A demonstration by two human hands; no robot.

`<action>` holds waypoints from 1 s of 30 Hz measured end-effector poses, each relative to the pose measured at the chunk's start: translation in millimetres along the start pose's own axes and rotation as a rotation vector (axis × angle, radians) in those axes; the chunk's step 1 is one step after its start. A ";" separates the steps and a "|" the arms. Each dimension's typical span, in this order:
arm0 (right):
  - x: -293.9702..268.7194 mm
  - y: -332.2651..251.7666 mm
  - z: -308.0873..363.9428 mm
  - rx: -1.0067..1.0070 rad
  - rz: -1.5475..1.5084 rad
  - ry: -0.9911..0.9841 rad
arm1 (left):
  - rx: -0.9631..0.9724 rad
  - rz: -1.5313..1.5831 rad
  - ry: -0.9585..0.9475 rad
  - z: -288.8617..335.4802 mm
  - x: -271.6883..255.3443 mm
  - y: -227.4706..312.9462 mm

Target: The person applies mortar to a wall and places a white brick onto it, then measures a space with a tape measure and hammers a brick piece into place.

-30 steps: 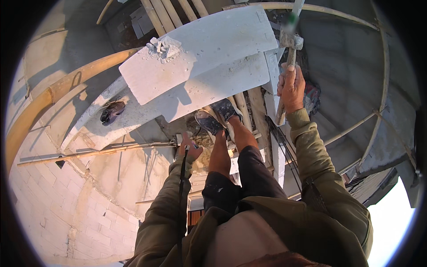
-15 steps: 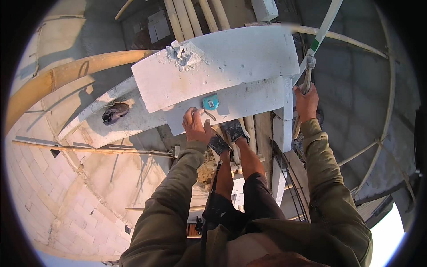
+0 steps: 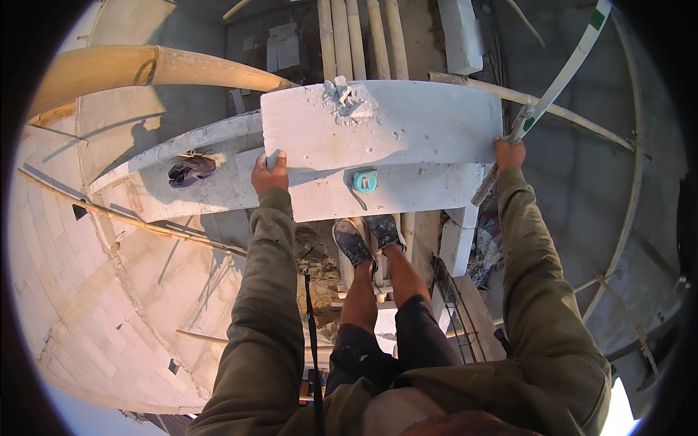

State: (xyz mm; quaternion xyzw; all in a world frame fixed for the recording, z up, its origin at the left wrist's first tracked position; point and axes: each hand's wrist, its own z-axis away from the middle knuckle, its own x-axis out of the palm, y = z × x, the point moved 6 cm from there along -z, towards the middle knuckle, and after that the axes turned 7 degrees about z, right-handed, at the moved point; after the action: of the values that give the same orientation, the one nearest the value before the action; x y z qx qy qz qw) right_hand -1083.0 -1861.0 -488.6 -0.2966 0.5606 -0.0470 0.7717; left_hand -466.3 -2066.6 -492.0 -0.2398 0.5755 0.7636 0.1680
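A long pale-grey block [image 3: 429, 123] lies on top of another pale block [image 3: 429, 192], its near edge overhanging a shadowed strip. My left hand [image 3: 270, 174] grips the upper block's lower left corner, thumb on top. At the opposite end my right hand [image 3: 510, 154] is closed round a wooden-handled tool [image 3: 486, 184] with a grey, dusty head, and the hand touches or nearly touches that end of the block. Broken chunks and dust [image 3: 352, 102] sit on the block's far edge. A teal tape measure [image 3: 365, 181] rests on the lower block, between my hands.
A long white straightedge with green bands [image 3: 571, 69] rises beside my right hand. Bamboo poles [image 3: 342, 43] run beneath and beyond the blocks; a thick one [image 3: 174, 67] crosses at left. A dark cloth or glove-like bundle [image 3: 191, 171] lies on a left ledge. My shoes [image 3: 352, 242] stand on poles.
My left hand has gone from beside the tape measure to the upper block's left end. That block, tilted before, now lies nearly level across the view. My right hand keeps the tool.
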 end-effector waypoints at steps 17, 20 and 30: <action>-7.3 -240.3 64.9 -0.472 0.058 -0.239 | -0.510 -0.333 0.198 52.3 -185.7 4.7; -13.2 -222.6 66.1 -0.395 0.027 -0.113 | 0.201 -0.704 0.283 86.7 -126.6 98.4; -37.9 -240.1 79.5 -0.462 -0.075 -0.154 | 0.635 -0.834 -0.358 116.3 54.1 215.0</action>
State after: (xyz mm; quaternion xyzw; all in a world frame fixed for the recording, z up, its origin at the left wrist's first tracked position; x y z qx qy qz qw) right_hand -963.5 -2010.2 -318.7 -0.4886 0.4844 0.0765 0.7216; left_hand -645.7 -2016.6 -324.7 -0.2512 0.5963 0.4503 0.6153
